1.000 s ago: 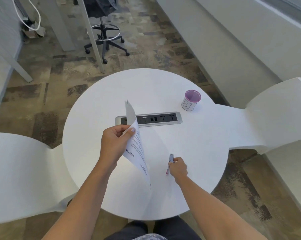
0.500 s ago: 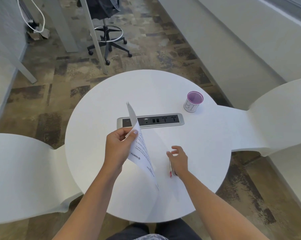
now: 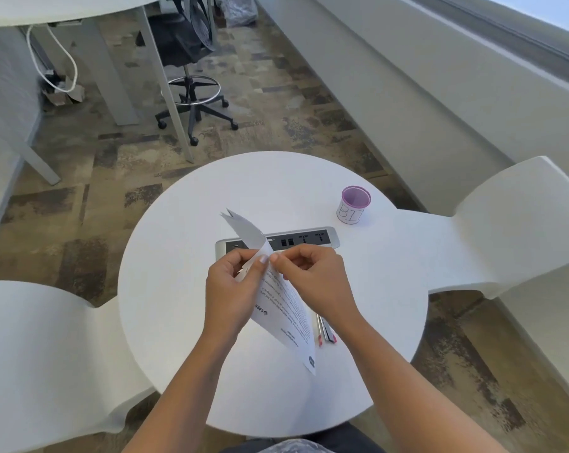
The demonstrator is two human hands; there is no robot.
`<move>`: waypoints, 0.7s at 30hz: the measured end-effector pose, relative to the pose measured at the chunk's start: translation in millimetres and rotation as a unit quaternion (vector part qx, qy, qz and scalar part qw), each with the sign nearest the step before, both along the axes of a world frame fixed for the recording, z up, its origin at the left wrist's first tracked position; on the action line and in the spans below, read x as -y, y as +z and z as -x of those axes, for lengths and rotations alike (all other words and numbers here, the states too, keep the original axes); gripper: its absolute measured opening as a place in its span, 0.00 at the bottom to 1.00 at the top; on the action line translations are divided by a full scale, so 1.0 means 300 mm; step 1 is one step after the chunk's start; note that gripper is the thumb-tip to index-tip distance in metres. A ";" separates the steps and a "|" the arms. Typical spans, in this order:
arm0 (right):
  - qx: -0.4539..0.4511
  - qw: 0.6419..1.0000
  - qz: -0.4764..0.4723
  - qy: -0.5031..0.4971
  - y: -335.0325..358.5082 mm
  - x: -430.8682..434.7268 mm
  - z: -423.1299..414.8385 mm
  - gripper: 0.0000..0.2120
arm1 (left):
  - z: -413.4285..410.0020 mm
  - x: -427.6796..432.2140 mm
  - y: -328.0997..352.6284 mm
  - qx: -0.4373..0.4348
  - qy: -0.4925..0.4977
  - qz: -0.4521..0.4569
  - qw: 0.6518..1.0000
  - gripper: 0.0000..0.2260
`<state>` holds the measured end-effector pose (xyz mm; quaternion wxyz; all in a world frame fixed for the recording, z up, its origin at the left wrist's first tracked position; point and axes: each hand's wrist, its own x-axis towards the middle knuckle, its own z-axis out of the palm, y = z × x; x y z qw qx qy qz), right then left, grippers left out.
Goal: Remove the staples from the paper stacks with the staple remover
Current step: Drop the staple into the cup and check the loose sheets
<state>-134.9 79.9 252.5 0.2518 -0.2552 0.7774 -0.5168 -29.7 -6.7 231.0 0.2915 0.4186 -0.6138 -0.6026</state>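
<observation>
The staple remover [image 3: 325, 331] has been set down just below the right hand [image 3: 312, 276]. The paper stack [image 3: 286, 308] is now pinched by it and the left hand [image 3: 231, 289], the staple probably loosened.

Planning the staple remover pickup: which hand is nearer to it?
Right. The right hand pinches the paper just beyond the staple remover; the left hand sits farther left, across the paper.

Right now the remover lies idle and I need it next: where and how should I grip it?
Pinch the remover across its long sides, right hand coming from above and the right. It lies flat on the table, slim, with the paper hanging close on its left.
</observation>
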 end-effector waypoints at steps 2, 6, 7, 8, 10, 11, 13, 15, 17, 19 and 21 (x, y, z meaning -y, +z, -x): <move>-0.005 1.000 -0.015 0.002 0.010 0.002 0.001 0.06 | 0.001 -0.002 0.004 0.004 -0.001 0.015 1.000 0.03; -0.034 0.998 -0.046 0.011 0.031 0.010 0.008 0.05 | 0.000 -0.001 0.017 0.009 0.003 0.047 0.999 0.03; -0.049 0.997 -0.055 0.015 0.036 0.013 0.010 0.05 | 0.002 -0.001 0.023 0.010 0.001 0.053 0.999 0.03; -0.070 0.995 -0.066 0.020 0.041 0.016 0.010 0.06 | 0.006 -0.001 0.027 0.011 0.000 0.057 0.998 0.03; -0.129 0.987 -0.089 0.033 0.055 0.021 0.004 0.07 | 0.009 -0.002 0.036 0.016 -0.002 0.066 0.998 0.04; -0.161 0.981 -0.100 0.041 0.061 0.024 0.002 0.07 | 0.011 -0.003 0.038 0.020 -0.004 0.072 0.997 0.04; -0.208 0.969 -0.115 0.059 0.072 0.033 0.000 0.09 | 0.010 -0.003 0.039 0.029 -0.009 0.080 0.996 0.04; -0.225 0.964 -0.119 0.079 0.078 0.038 0.001 0.11 | 0.010 -0.003 0.038 0.033 -0.009 0.080 0.996 0.04; -0.223 0.965 -0.106 0.090 0.073 0.040 0.001 0.10 | 0.011 -0.003 0.039 0.033 -0.006 0.071 0.997 0.04; -0.222 0.968 -0.083 0.087 0.061 0.037 -0.005 0.10 | 0.015 -0.004 0.043 0.025 -0.002 0.054 0.998 0.05; -0.215 0.973 -0.054 0.070 0.045 0.033 -0.015 0.09 | 0.018 -0.006 0.047 0.010 0.011 0.033 0.999 0.04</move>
